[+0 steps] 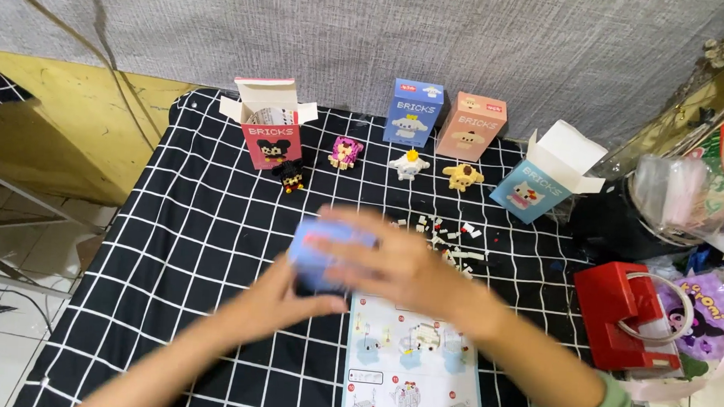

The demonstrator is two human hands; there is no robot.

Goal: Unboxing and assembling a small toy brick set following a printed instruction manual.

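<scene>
bench cloth (193, 218): matt woven check | boxes (414, 112): smooth printed cardboard | instruction sheet (410, 374): glossy paper | red case (623, 324): shiny plastic | wall drape (372, 36): rough grey fabric

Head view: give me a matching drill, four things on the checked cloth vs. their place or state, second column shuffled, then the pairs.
Things:
1. red box
2. yellow figure
3. instruction sheet
4. small blue box

Place or state:
A. lies flat at the near edge, partly under the right hand
B. held between both hands, blurred; left hand below it
C. back left, top flaps open
D. stands in front of the pink box

Pairs: 1-C, 2-D, 3-A, 4-B
</scene>
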